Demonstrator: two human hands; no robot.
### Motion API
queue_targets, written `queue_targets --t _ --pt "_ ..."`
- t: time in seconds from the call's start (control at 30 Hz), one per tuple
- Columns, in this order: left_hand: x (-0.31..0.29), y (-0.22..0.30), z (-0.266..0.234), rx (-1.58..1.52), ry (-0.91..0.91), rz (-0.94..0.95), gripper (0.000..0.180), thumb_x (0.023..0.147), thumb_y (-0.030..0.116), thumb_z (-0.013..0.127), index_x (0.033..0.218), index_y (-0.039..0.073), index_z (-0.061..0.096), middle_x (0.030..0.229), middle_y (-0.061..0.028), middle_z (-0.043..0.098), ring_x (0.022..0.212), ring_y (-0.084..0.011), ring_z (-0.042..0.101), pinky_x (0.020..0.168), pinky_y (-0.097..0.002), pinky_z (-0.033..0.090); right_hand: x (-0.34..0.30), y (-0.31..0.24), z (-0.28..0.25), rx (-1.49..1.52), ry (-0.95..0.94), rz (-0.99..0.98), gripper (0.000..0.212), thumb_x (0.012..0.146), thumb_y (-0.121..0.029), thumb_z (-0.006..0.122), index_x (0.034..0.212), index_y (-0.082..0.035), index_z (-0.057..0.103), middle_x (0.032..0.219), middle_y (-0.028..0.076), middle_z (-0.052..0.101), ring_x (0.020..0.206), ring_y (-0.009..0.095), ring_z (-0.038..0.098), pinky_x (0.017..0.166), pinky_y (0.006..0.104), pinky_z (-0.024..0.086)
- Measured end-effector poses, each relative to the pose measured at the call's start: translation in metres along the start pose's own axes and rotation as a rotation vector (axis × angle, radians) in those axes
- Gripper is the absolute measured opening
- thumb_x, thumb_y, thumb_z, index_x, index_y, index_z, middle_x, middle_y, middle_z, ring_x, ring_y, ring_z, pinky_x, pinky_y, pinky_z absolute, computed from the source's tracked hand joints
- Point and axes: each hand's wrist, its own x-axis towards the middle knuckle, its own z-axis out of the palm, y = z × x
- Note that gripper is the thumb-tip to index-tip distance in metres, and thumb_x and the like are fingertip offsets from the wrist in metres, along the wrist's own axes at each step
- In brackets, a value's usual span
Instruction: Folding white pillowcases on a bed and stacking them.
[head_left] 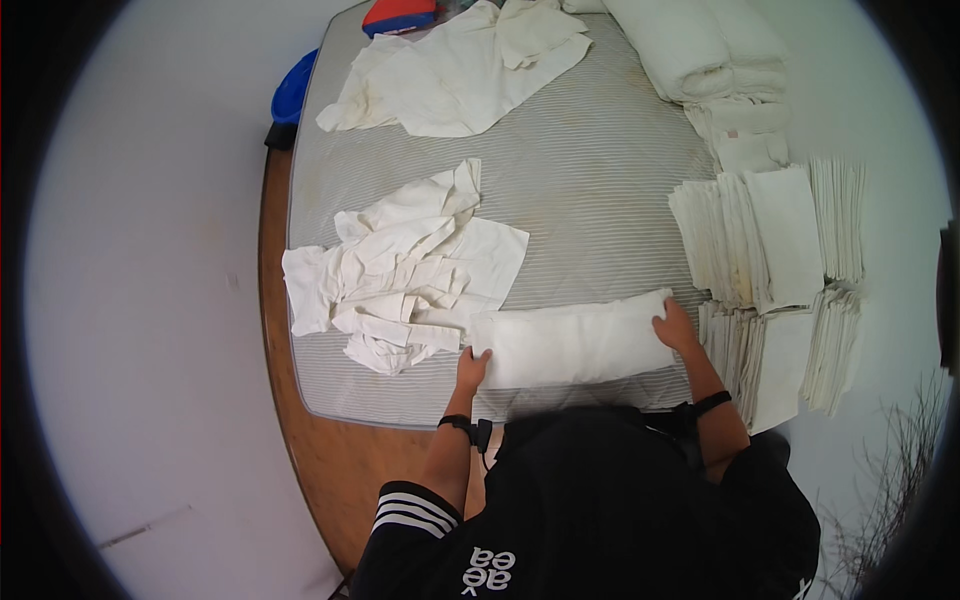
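Observation:
A long white folded cloth lies along the near edge of the striped mattress. My left hand grips its left end, thumb on top and fingers hidden beneath. At the other end, my right hand is closed on the right edge, its fingers partly out of sight. Just left of the folded cloth is a loose heap of crumpled white cloths, close to my left hand.
Stacks of folded white cloths stand along the right side, with more stacks nearer me. Beyond them sits a thick rolled white quilt. Spread white cloths, a red-and-blue item and a blue basin are at the far left.

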Motion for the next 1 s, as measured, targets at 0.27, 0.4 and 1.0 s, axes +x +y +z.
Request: queue_targets --t 0.27,0.4,1.0 --pt "0.007 -0.015 -0.008 -0.168 -0.039 0.051 0.033 0.087 0.026 0.066 0.103 -0.001 0.059 0.086 -0.0081 0.063 0.074 -0.0152 0.057 0.069 -0.0294 0.046 -0.072 -0.197 0.071 0.300 -0.502 -0.107 0.049 0.084 -0.022 0.062 0.119 0.005 0.043 0.092 0.025 0.065 0.089 0.036 0.066 0.075 0.0411 0.052" --pt "0.008 -0.009 -0.020 -0.237 -0.070 0.052 0.032 0.093 0.031 0.057 0.108 0.003 0.057 0.086 -0.0066 0.062 0.074 -0.0144 0.056 0.068 -0.0281 0.046 -0.092 -0.230 0.131 0.105 -0.590 -0.352 0.059 0.088 -0.035 0.062 0.130 0.001 0.040 0.097 0.022 0.066 0.089 0.031 0.066 0.078 0.0374 0.052" --pt "0.015 -0.005 -0.023 -0.093 -0.442 0.010 0.047 0.081 0.015 0.067 0.122 -0.004 0.053 0.110 -0.0175 0.063 0.096 -0.0237 0.061 0.084 -0.0330 0.047 -0.049 -0.073 0.215 0.464 0.010 0.346 0.064 0.077 -0.022 0.073 0.125 0.010 0.045 0.113 0.023 0.058 0.103 0.032 0.059 0.085 0.0375 0.049"
